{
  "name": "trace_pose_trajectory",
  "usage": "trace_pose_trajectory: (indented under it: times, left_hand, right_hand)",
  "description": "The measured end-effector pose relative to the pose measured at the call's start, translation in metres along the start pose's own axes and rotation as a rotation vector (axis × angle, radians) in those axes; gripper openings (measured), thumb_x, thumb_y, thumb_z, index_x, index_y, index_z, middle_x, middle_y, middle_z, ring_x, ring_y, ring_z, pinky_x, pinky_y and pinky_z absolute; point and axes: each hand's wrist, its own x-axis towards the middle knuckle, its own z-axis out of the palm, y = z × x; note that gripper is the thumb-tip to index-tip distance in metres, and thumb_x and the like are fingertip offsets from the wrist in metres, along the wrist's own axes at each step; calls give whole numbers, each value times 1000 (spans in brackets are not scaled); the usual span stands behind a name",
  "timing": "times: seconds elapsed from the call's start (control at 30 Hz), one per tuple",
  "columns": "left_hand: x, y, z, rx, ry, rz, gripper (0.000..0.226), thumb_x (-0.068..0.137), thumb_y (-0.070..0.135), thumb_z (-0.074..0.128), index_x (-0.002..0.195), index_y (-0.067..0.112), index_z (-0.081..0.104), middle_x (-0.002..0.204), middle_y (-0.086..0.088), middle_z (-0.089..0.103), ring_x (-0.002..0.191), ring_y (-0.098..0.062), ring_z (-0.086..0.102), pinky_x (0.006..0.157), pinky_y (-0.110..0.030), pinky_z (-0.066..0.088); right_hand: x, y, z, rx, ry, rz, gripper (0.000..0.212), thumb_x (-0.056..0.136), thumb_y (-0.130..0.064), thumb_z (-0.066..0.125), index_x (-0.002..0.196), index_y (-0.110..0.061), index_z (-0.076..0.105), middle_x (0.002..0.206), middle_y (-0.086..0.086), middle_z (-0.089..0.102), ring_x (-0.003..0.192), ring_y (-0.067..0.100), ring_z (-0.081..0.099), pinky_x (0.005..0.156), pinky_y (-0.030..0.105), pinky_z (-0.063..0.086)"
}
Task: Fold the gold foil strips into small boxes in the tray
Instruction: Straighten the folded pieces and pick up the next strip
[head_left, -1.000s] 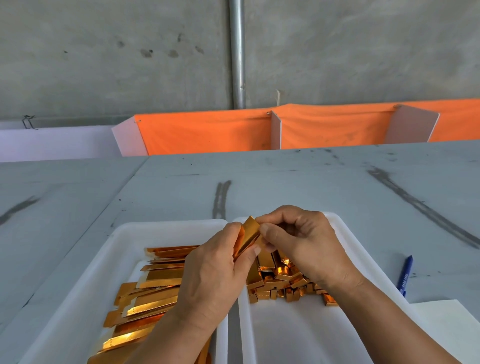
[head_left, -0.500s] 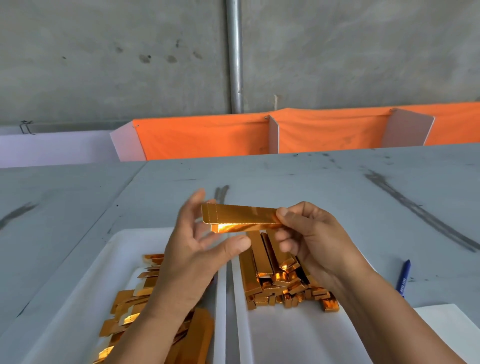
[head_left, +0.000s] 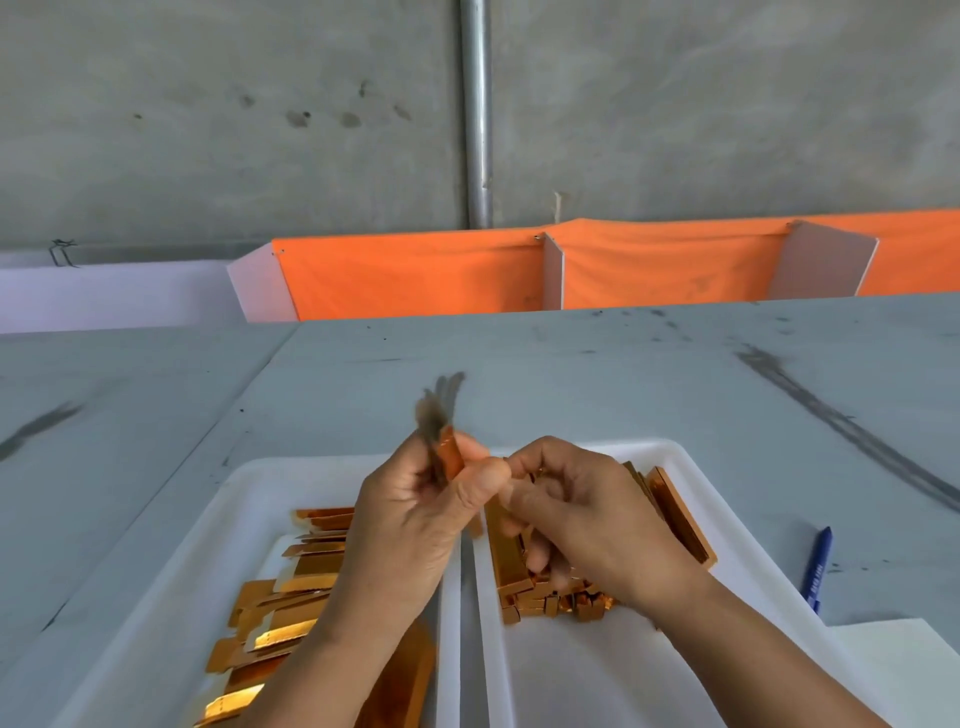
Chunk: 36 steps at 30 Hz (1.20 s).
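Two white trays sit side by side on a grey table (head_left: 571, 374) marked with dark streaks. A bare concrete wall (head_left: 208, 130) fills the upper half of the frame, with a vertical metal pipe (head_left: 478, 114) at upper centre. Orange cloth (head_left: 415, 275), divided by white panels (head_left: 553, 273), runs along the table's far edge.

The left tray (head_left: 171, 571), at lower left, holds flat gold foil strips (head_left: 291, 587) in a loose pile. The right tray (head_left: 691, 483), at lower centre-right, holds folded boxes (head_left: 550, 605) stacked together. A blue pen (head_left: 818, 569) lies on the table just beside the right tray, near a white sheet (head_left: 893, 670) at the lower right corner.

The left hand (head_left: 410, 525) pinches one held strip (head_left: 451, 457) between thumb and fingers, above the gap between the trays. The strip stands nearly upright and its upper end is blurred. The right hand (head_left: 576, 514) has its fingers curled, its fingertips close to the left thumb. Whether it grips anything cannot be determined. Both forearms cover part of each tray's contents.
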Motion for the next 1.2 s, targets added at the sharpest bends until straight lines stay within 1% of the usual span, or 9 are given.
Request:
trace_pose_trajectory:
  times: [0.13,0.3,0.6,0.73,0.8,0.9,1.0,1.1,1.2]
  left_hand:
    - [-2,-9,0,480,68,-2,45,75,73,51,79,28,55,68,3,56,63,-8,56,54,-12,43]
    - [-3,-15,4,708,-43,14,51,75,78,39,75,28,46,57,6,41,53,-8,45,48,-16,35]
    - [-7,-15,6,725,-119,49,42,83,71,31,80,32,47,58,9,46,62,-4,53,52,-14,38]
    - [-7,-14,5,773,-98,83,43,83,72,30,80,31,46,58,6,48,55,-9,52,48,-19,38]
    - [-7,-14,4,840,-84,98,45,82,73,29,78,30,43,56,7,45,52,-10,49,46,-19,35]
    - [-7,-13,4,932,-65,127,45,82,74,29,76,30,39,53,8,38,47,-8,43,44,-15,28]
    - [-8,-11,5,974,-71,140,45,83,74,25,78,31,38,52,9,37,45,-6,43,43,-14,28]
    - [-8,-12,7,1034,-65,117,49,80,76,15,82,32,37,53,10,37,45,-5,44,44,-11,27]
    - [-9,-13,9,1061,-57,99,48,79,76,15,81,32,34,53,11,36,42,-4,41,41,-12,26]
  right_hand:
    - [0,1,-1,29,173,-144,6,94,-27,65,92,-32,67,76,12,68,55,12,62,53,25,47]
    - [-3,0,0,100,220,-245,7,90,-30,65,94,-35,64,75,3,69,61,14,62,56,22,49]
    - [-3,3,-3,18,192,-220,13,97,-23,61,92,-35,65,76,-3,70,59,11,65,54,21,51]
    - [-3,4,-7,26,176,-183,21,98,-18,57,93,-37,65,72,0,69,62,24,66,55,36,55]
    - [-2,6,-7,-15,186,-170,22,98,-19,56,93,-39,65,70,1,69,64,26,67,57,38,56]
    - [1,7,-6,-67,199,-161,14,97,-26,58,91,-38,64,68,1,69,59,21,66,54,32,56]
    - [1,8,-5,-77,226,-160,10,95,-26,61,89,-34,63,65,-2,69,53,8,62,51,19,51]
    - [0,7,-5,-141,269,-170,11,94,-28,63,83,-32,63,65,-7,68,53,6,62,51,15,48]
    - [-2,6,-4,-174,252,-161,13,94,-32,61,82,-34,67,67,-5,69,58,19,63,52,28,54]
